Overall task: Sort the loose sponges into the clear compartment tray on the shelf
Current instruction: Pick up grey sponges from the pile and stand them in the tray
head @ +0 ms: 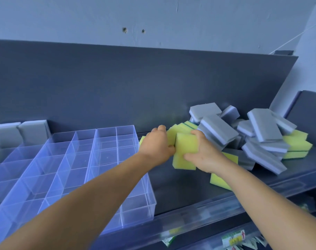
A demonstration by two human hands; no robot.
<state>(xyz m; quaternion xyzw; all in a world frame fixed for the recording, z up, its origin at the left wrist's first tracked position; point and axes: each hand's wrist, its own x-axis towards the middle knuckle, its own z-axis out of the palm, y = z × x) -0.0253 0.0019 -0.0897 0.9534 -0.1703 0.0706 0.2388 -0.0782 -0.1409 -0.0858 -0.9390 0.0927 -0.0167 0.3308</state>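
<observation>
At centre frame both hands, the left hand (156,145) and right hand (204,154), pinch yellow sponges (187,144) gathered from the right-hand pile (258,134), likely to carry them to the empty clear tray (135,177) at lower left.

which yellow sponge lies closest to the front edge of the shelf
The yellow sponge lying flat under the right forearm, nearest the shelf's front edge; the other yellow ones sit farther back in the pile.

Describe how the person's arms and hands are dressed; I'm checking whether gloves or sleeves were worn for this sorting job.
Both forearms are bare as far as the frame shows, with no sleeve cuffs in view. The left hand and right hand wear no gloves; no watch, bracelet or ring is visible.
</observation>
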